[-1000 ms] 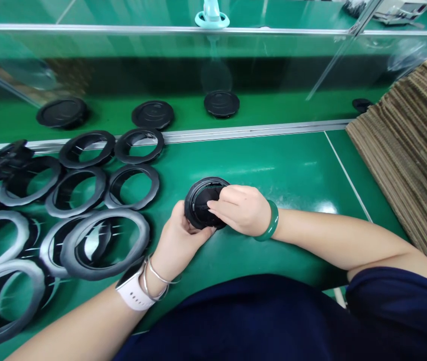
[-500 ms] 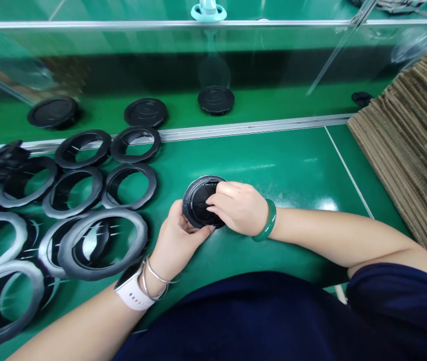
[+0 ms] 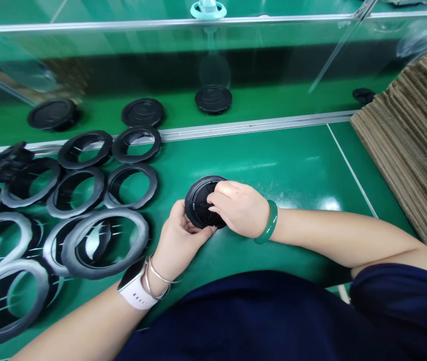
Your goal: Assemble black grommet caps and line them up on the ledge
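My left hand [image 3: 185, 231] is closed on the near left edge of a black round lid [image 3: 198, 198], thumb along the bottom rim. The lid is tilted above the green table, its ridged inner side facing me. My right hand [image 3: 238, 208] reaches over the lid from the right. Its thumb and fingers are pinched together at the lid's inner face, and what sits between the fingertips is hidden. To the left of my left hand lie several black rings [image 3: 132, 185], some overlapping.
Three black round lids [image 3: 213, 99] rest on the ledge behind the metal rail [image 3: 254, 124]. A stack of brown corrugated cardboard [image 3: 409, 115] stands at the right. A dark small item [image 3: 364, 95] lies beside it. A pale turquoise round base [image 3: 208, 10] is at the top.
The view has shifted slightly. Both hands keep their hold at the lid, and the lid is turned or tilted very little, if at all.
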{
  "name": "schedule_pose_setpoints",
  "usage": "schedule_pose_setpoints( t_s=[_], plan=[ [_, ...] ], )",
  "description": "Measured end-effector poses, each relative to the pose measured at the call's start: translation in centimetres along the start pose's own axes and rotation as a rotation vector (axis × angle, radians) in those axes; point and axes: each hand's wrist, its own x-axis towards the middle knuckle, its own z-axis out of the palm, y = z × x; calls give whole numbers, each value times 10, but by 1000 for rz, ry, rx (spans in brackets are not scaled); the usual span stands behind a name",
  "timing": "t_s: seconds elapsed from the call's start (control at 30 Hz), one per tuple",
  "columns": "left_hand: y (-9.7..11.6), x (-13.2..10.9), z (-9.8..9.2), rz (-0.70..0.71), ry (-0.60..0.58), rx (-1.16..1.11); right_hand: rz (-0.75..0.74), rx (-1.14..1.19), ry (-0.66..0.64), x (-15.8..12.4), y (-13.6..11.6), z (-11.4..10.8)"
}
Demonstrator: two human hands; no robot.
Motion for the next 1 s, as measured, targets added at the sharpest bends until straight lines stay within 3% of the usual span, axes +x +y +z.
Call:
schedule_pose_setpoints(
  t_s=[0.37, 0.57, 0.83, 1.0],
  plan=[
    [3, -1, 1, 17, 21, 32, -47, 18, -23, 1, 4, 1],
    [3, -1, 0, 1, 13, 7, -16, -51, 46, -2, -3, 7],
    [-1, -2, 0, -7, 23, 42, -46, -119, 15, -1, -5, 7],
    [-3, -1, 0, 5, 22, -15, -42, 1, 134, 3, 0, -1]
  ],
)
